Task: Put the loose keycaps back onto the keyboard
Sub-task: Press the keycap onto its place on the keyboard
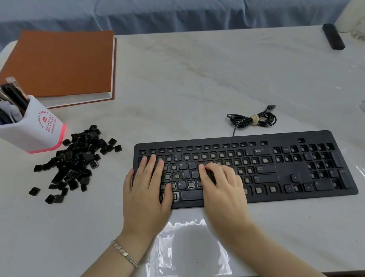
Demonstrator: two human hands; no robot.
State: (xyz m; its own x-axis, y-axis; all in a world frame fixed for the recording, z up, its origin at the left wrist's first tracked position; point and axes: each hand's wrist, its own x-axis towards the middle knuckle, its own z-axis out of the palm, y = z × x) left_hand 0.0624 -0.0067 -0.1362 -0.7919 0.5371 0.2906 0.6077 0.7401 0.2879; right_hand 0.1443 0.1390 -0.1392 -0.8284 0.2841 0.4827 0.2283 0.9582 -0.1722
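Nearest you, one bracelet circled your left wrist. Both of your hands were on the single black keyboard, which lay on the pale table a little right of centre. Your left hand rested flat on the keyboard's left end, its four fingers straight and slightly apart, the thumb out to the side. Your right hand was just beside it over the middle letter rows, fingers curled down onto the keys. It was blurred, so you could not tell whether it pinched a keycap. Most sockets on the board were bare, and only a scattering of keys sat in place.

To the left, well apart from the keyboard, the loose keycaps lay in one heap, too overlapped to count, with a few strays at its near edge. Behind the keyboard lay one coiled cable. Farther left stood one white pen cup, then one orange notebook. One black bar lay at the far right.
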